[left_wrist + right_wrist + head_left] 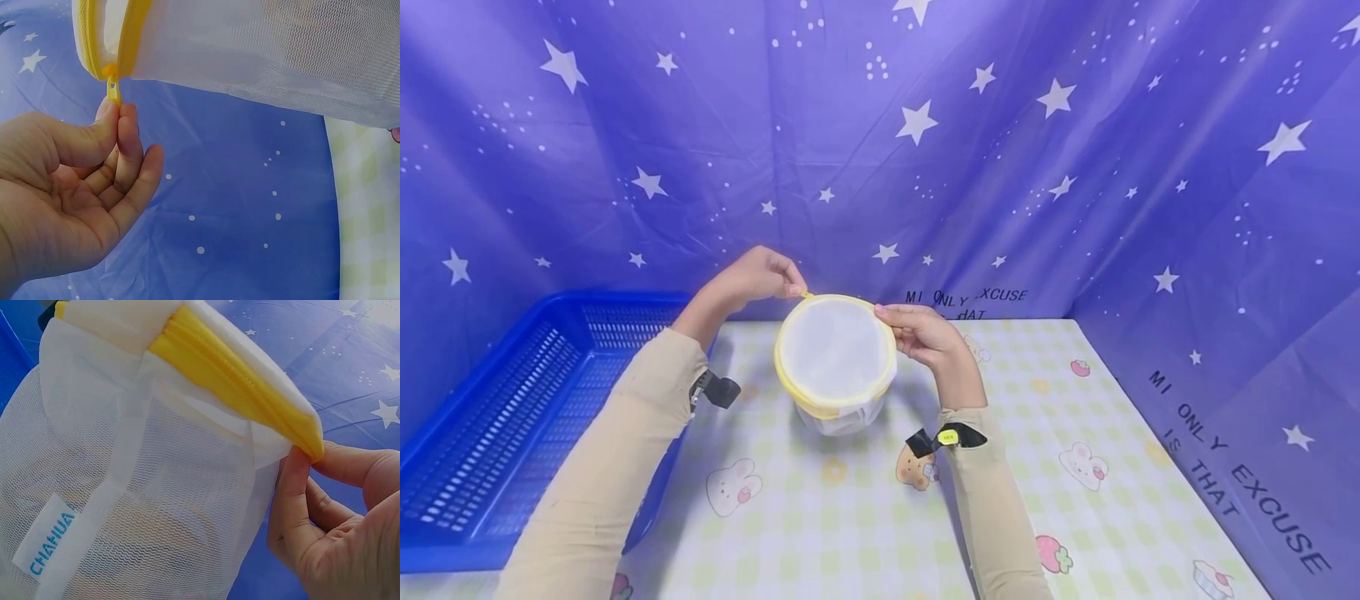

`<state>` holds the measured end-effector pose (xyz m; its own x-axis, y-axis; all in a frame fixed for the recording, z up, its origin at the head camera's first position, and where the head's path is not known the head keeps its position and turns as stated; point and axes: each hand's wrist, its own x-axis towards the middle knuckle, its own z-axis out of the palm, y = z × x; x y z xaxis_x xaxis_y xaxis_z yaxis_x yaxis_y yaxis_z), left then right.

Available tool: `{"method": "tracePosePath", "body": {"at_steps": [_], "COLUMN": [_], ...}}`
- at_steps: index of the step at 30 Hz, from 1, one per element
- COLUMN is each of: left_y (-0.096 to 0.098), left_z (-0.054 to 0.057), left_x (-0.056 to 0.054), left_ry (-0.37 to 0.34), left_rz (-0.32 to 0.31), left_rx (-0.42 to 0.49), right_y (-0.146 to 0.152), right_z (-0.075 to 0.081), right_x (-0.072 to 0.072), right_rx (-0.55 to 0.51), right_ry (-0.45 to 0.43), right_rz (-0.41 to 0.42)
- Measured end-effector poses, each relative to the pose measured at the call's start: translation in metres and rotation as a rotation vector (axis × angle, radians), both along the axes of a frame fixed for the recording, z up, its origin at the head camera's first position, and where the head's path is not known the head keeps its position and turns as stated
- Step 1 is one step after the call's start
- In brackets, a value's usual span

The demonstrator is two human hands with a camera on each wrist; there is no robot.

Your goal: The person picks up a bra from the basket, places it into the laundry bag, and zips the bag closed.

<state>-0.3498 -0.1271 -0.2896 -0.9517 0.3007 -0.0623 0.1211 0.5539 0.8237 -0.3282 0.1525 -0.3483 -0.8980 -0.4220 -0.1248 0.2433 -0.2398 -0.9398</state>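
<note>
A round white mesh laundry bag (837, 350) with yellow zip trim is held up by both hands over the table, its flat top facing the head camera. At its far left edge my left hand (762, 273) pinches the small yellow zipper pull (114, 91) between thumb and forefinger. Just above the pull, the two yellow edges stand apart. My right hand (925, 333) grips the yellow trim (237, 384) at the bag's right side with thumb and fingers. Through the mesh, something brownish shows faintly inside. A white label (45, 540) reading CHAHUA is on the bag's side.
A large blue plastic basket (561, 533) stands at the left, beside my left forearm. The table has a green checked cloth (865, 533) with cartoon prints. Purple star-patterned curtains (820, 125) hang behind and at the right.
</note>
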Motion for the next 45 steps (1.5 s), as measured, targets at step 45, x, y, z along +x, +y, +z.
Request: {"method": "tracePosePath", "body": {"at_steps": [45], "left_y": [-0.0006], "left_z": [-0.0002], "left_x": [-0.0009], "left_ry": [-0.008], "left_rz": [-0.066], "left_rx": [0.057], "right_y": [-0.0024], "right_z": [-0.0003], "right_x": [-0.0015], "right_rx": [0.001], "right_ry": [-0.026], "right_rz": [-0.019]}}
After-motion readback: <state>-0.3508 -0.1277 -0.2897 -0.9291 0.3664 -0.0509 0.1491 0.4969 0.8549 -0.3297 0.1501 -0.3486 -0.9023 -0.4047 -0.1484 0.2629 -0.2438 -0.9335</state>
